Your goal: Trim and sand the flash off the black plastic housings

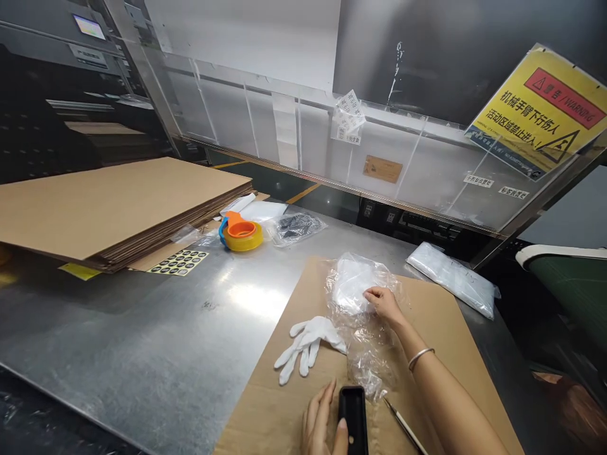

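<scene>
My right hand (385,304) reaches forward and pinches a crumpled clear plastic bag (360,297) with white contents, lying on a brown cardboard sheet (427,328). My left hand (322,422) sits at the bottom edge, fingers wrapped on a black rectangular device (353,420). A pair of white gloves (308,344) lies on the cardboard just left of the bag. A thin metal rod (403,424) lies beside the black device, under my right forearm.
A steel table (142,341) holds a stack of cardboard sheets (109,208), an orange and yellow tape dispenser (240,234), a sticker sheet (179,261), and bagged items (294,226), (453,276). A clear guard panel (303,139) with a yellow warning sign (540,110) stands behind.
</scene>
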